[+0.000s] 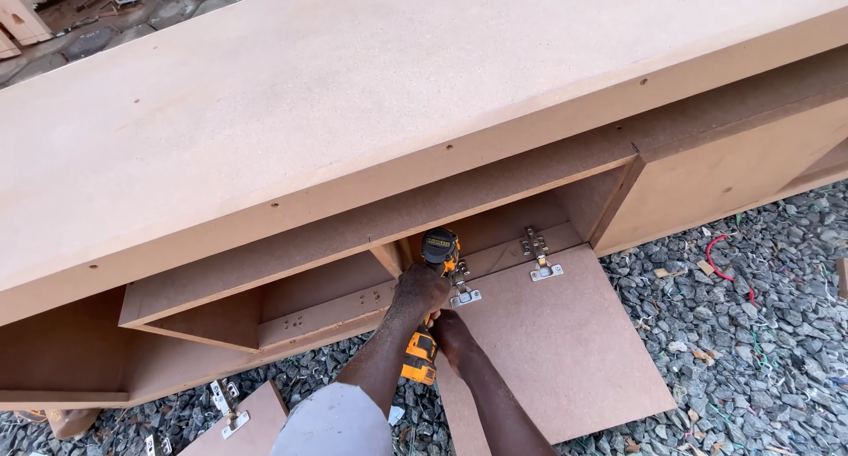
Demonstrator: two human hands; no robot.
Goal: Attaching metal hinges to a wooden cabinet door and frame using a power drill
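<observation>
A yellow and black cordless drill [439, 247] points at a metal hinge [465, 292] where a flat board door [565, 350] meets the long fibreboard cabinet [353, 111]. My left hand [419, 290] wraps over the drill's body just behind its head. My right hand [451, 330] grips the handle lower down, above the battery [420, 363]. A second hinge [541, 263] sits further right on the same door edge. The drill bit itself is hidden behind the tool and my hands.
The door lies open on grey gravel [760, 350]. Another loose board with a hinge [231, 414] lies at the lower left. A red wire [720, 257] and small scraps lie on the stones to the right. Paving stones [132, 23] show beyond the cabinet.
</observation>
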